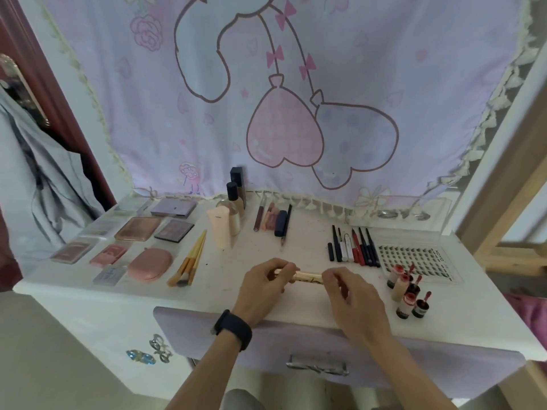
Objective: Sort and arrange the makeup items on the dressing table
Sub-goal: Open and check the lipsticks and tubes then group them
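Observation:
A gold tube (pixel 307 276) lies level just above the front middle of the white dressing table (pixel 236 261). My left hand (pixel 262 287) grips its left end and my right hand (pixel 350 291) pinches its right end. Palettes and compacts (pixel 139 229) lie in rows at the left, beside a pink case (pixel 150 264) and wooden-handled brushes (pixel 189 261). Foundation bottles (pixel 233 205) stand at the back centre. Lip products (pixel 270 217) lie to their right. Several pencils (pixel 353 245) lie in a row at the right.
A lash tray (pixel 414 257) lies at the right edge, with small red-capped bottles (pixel 407 292) in front of it. A pink and lilac cloth (pixel 281 99) hangs behind the table. A lilac drawer (pixel 296 344) with a metal handle sits below my wrists.

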Motion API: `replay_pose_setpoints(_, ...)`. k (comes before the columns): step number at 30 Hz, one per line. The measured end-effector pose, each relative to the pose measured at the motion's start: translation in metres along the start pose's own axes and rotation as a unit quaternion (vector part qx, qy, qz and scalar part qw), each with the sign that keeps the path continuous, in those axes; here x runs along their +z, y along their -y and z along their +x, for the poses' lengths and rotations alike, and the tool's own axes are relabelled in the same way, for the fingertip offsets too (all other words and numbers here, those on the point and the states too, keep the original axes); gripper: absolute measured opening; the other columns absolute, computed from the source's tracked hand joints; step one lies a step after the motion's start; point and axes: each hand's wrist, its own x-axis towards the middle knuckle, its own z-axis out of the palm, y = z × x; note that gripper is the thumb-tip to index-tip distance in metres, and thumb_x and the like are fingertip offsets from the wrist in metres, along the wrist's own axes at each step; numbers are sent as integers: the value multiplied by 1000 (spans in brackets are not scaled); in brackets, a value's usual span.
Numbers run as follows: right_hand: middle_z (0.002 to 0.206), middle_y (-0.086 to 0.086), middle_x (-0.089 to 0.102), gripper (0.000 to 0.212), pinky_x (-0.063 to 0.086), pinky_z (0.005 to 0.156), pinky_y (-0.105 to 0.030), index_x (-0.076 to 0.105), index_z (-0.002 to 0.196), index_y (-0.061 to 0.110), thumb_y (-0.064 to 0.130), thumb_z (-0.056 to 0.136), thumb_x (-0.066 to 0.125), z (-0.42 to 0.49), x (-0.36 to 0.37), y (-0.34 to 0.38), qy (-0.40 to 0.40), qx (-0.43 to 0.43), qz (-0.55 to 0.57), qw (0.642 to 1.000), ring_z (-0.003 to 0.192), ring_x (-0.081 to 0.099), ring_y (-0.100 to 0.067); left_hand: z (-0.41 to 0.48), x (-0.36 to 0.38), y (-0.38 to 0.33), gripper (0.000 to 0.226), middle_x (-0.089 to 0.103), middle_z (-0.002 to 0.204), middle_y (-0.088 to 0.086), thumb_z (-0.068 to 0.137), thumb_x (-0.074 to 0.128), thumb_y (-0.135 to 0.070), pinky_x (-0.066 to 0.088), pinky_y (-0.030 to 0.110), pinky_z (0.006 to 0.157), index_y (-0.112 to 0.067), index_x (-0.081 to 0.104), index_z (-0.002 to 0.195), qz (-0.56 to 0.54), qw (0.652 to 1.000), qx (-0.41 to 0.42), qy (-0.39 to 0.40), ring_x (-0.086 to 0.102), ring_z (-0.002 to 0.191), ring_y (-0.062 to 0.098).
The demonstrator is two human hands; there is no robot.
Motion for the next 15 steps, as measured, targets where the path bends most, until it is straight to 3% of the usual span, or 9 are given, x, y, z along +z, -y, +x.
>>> replay_pose_setpoints(3, 65, 12, 52, 41, 32, 55, -19, 47, 68, 34, 60, 98, 34, 2, 6, 9, -3, -26, 56, 998, 58, 47, -10, 0, 6, 1, 40, 54, 56, -10, 100, 50, -45, 35, 18, 54, -22, 61, 69, 32, 998, -8, -56, 43, 52, 4)
replay_pose_setpoints(5, 61, 10, 52, 48, 33, 54, -20, 49, 67, 31, 61, 98, 27, 3, 13, 13, 18, -16, 43, 999, 59, 49, -10, -1, 10, 2, 47, 46, 52, -5, 101, 50, -41, 30, 21, 50, -17, 50, 61, 47, 993, -5, -105, 37, 49, 7)
replay_pose_setpoints(7, 60, 6, 53, 59, 33, 54, -21, 53, 68, 27, 66, 96, 19, 3, 20, 15, 42, 0, -16, 999, 57, 50, -11, -1, 11, 3, 49, 49, 52, 5, 100, 49, -37, 29, 24, 50, -12, 50, 58, 69, 990, -8, -122, 36, 47, 8)
replay_pose_setpoints(11, 47, 5, 40, 57, 28, 45, -19, 40, 57, 25, 57, 102, 27, 0, 25, 15, -28, -26, -8, 999, 44, 37, -13, 4, 11, -1, 49, 43, 48, 8, 81, 43, -44, 29, 32, 52, -5, 49, 53, 90, 990, -61, -85, 32, 46, 13)
replay_pose_setpoints(15, 47, 7, 39, 50, 20, 47, -9, 48, 57, 18, 37, 103, 41, -7, 24, 14, -141, -131, -67, 979, 44, 26, -8, 15, 11, -5, 41, 41, 47, -2, 77, 46, -44, 29, 30, 53, -16, 46, 47, 129, 986, -106, -16, 31, 46, 14)
